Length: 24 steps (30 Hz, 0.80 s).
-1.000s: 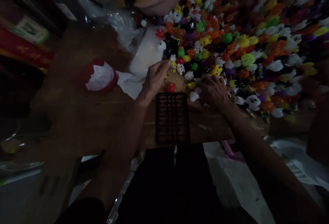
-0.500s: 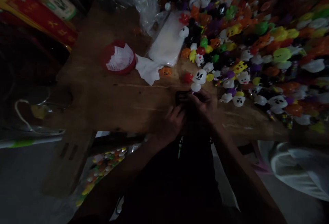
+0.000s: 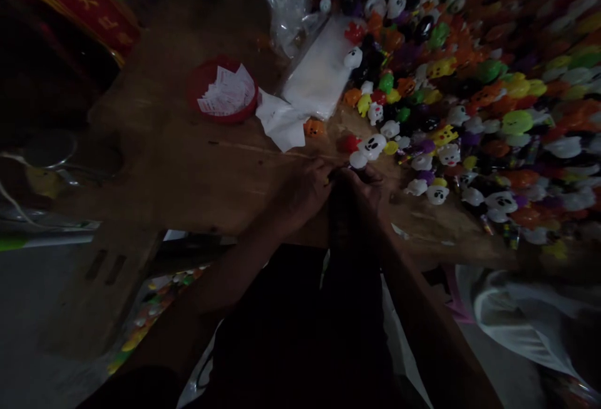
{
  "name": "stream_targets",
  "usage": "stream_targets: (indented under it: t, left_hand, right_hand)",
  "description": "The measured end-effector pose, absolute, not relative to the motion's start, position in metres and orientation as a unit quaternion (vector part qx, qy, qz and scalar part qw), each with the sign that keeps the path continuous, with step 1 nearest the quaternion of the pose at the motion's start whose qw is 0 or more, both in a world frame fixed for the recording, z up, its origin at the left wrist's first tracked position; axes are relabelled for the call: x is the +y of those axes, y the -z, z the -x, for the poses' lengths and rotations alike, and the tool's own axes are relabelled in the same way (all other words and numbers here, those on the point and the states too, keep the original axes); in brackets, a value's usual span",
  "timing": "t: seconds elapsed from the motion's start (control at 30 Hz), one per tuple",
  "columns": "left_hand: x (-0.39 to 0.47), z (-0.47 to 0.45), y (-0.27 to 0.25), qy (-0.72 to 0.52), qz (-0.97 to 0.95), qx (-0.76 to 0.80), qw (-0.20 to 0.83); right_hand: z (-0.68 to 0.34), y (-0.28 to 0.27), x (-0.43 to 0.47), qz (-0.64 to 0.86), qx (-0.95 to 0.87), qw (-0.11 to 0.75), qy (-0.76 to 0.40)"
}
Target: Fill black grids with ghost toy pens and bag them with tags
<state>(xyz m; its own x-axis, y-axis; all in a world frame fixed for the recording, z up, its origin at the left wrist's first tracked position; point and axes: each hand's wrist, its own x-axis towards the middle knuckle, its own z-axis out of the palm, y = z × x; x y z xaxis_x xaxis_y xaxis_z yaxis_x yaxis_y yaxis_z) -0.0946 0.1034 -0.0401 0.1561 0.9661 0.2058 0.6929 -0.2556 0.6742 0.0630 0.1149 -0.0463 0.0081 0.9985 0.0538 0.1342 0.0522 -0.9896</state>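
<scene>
On the wooden table, a white toy with a black skull-like face (image 3: 374, 146) and a rounded white lower part lies just beyond my fingertips. My right hand (image 3: 369, 191) is closed, pinching the near end of this toy. Beside it, my left hand (image 3: 310, 188) has curled fingers, their tips almost meeting those of the right. What the left fingers hold, if anything, is too dark to make out. A red toy (image 3: 350, 143) touches the skull-faced one on its left side. Many small coloured toys (image 3: 441, 136) are heaped to the right.
A red bowl (image 3: 256, 99) of printed paper slips stands left of centre. Near it are a white paper piece (image 3: 282, 122), an orange toy (image 3: 314, 128) and a stack of clear plastic bags (image 3: 314, 77). A wooden bench (image 3: 89, 296) and a white sack (image 3: 511, 315) are below the table edge.
My left hand has moved forward, up to the right hand's fingertips. The dark flat piece seen between the hands is now mostly hidden. The view has shifted slightly.
</scene>
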Motion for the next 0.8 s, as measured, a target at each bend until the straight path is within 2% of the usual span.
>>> stream_targets:
  t: [0.17, 0.43, 0.8]
  left_hand:
    - [0.1, 0.088, 0.044, -0.303, -0.698, 0.607, 0.229]
    - [0.099, 0.09, 0.05, -0.339, -0.681, 0.606, 0.234]
    - [0.098, 0.09, 0.06, -0.38, -0.703, 0.561, 0.215]
  right_hand:
    - [-0.057, 0.051, 0.112, 0.55, -0.557, 0.49, -0.384]
    - [-0.055, 0.063, 0.108, 0.585, -0.656, 0.443, -0.175]
    - [-0.07, 0.051, 0.117, 0.51, -0.731, 0.398, -0.217]
